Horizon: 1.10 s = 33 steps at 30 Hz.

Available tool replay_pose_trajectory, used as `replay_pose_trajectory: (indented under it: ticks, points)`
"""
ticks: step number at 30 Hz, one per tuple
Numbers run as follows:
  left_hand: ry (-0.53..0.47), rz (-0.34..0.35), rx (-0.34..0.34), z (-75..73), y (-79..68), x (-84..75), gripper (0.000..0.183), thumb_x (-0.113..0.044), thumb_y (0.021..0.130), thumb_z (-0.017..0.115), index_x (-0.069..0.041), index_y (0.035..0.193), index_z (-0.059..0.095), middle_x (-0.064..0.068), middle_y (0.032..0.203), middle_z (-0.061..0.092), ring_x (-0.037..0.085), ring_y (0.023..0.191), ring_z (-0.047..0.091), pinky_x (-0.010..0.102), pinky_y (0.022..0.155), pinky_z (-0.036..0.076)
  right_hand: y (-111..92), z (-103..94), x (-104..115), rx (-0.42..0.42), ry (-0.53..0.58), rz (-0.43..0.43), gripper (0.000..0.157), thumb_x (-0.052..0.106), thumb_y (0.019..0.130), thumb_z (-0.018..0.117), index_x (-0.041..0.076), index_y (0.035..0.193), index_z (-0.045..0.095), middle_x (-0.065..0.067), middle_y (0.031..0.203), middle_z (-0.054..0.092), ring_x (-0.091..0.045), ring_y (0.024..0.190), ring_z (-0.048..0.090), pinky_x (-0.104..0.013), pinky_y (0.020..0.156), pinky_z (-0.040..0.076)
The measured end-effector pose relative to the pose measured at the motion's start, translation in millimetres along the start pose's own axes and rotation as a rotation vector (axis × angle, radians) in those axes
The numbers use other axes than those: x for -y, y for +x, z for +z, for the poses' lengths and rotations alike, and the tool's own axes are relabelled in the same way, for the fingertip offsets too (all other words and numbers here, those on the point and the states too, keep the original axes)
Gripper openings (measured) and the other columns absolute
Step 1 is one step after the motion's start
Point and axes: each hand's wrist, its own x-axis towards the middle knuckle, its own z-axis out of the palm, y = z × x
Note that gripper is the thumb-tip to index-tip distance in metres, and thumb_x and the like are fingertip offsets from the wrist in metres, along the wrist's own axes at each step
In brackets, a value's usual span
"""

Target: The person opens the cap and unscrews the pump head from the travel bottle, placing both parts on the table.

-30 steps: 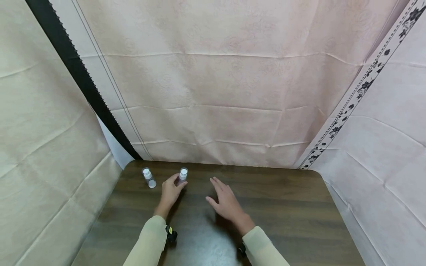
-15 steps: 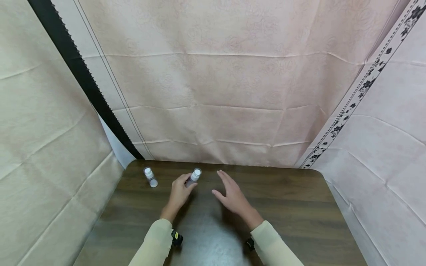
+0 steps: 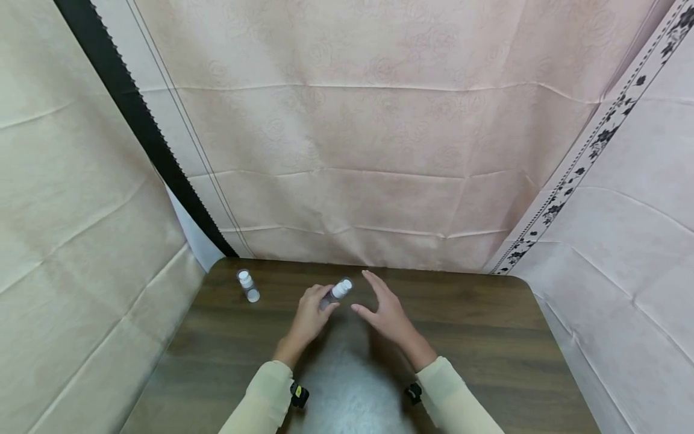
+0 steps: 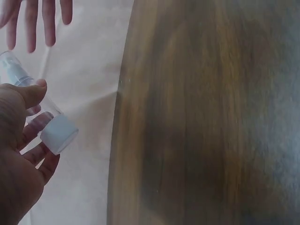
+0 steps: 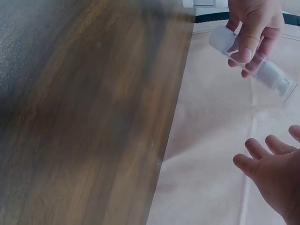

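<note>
My left hand (image 3: 310,314) grips a small clear pump bottle (image 3: 341,288) around its body, thumb on one side and fingers on the other. It is tilted, its white pump top under a clear cap pointing toward the right hand. In the left wrist view, the bottle's white base (image 4: 59,134) shows beyond the fingers. My right hand (image 3: 391,316) hangs just right of the bottle, apart from it, with fingers extended and nothing held. In the right wrist view, those fingers (image 5: 257,149) are spread below the bottle's capped end. A second, similar bottle (image 3: 249,287) stands at the table's back left.
The dark wooden table (image 3: 466,349) has rounded back corners. Pale cloth (image 3: 347,138) hangs behind it and on both sides, with a black strip (image 3: 146,132) at the left and a floral band (image 3: 585,147) at the right. Each wrist wears a small black camera (image 3: 299,395).
My left hand has carried the bottle to the right and tilted it from near upright toward the right hand. The right hand has shifted slightly right, and the gap between the hands has narrowed.
</note>
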Motion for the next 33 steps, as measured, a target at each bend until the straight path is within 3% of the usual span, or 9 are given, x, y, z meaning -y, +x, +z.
replay_pose_trajectory:
  ticks: [4, 10, 23, 33]
  points:
    - [0.055, 0.012, 0.041, 3.8, -0.2, -8.6, 0.039, -0.011, 0.085, 0.085, -0.004, 0.12, 0.073, 0.013, 0.11, 0.069, 0.032, 0.099, 0.062, 0.051, 0.085, 0.052, -0.6, -7.8, -0.8, -0.007, 0.02, 0.014, 0.084, 0.033, 0.09, 0.082, 0.017, 0.16, 0.037, -0.006, 0.163, 0.041, -0.031, 0.144, 0.048, -0.053, 0.114, 0.043]
    - [0.212, 0.065, 0.096, 6.4, -0.3, -22.5, 0.039, -0.017, 0.086, 0.085, -0.009, 0.122, 0.073, 0.007, 0.107, 0.068, 0.027, 0.097, 0.06, 0.043, 0.081, 0.048, -6.0, -21.2, -2.2, 0.003, 0.095, 0.044, 0.081, 0.026, 0.088, 0.084, 0.02, 0.157, 0.042, -0.006, 0.161, 0.042, -0.034, 0.141, 0.05, -0.051, 0.111, 0.047]
    - [0.478, 0.138, 0.191, 4.9, 2.7, -48.7, 0.041, -0.025, 0.087, 0.084, -0.012, 0.125, 0.072, 0.005, 0.111, 0.067, 0.024, 0.099, 0.058, 0.039, 0.08, 0.047, -17.8, -32.2, -9.4, 0.054, 0.083, 0.072, 0.076, 0.027, 0.088, 0.084, 0.023, 0.155, 0.046, -0.005, 0.16, 0.045, -0.033, 0.139, 0.053, -0.053, 0.108, 0.049]
    - [0.576, 0.2, 0.262, 9.7, 0.8, -61.4, 0.04, -0.027, 0.088, 0.084, -0.014, 0.124, 0.072, 0.004, 0.111, 0.066, 0.023, 0.099, 0.056, 0.036, 0.079, 0.043, -29.0, -28.1, -13.7, 0.032, 0.188, 0.057, 0.058, 0.014, 0.089, 0.082, 0.017, 0.143, 0.06, -0.011, 0.144, 0.061, -0.032, 0.126, 0.065, -0.044, 0.101, 0.055]
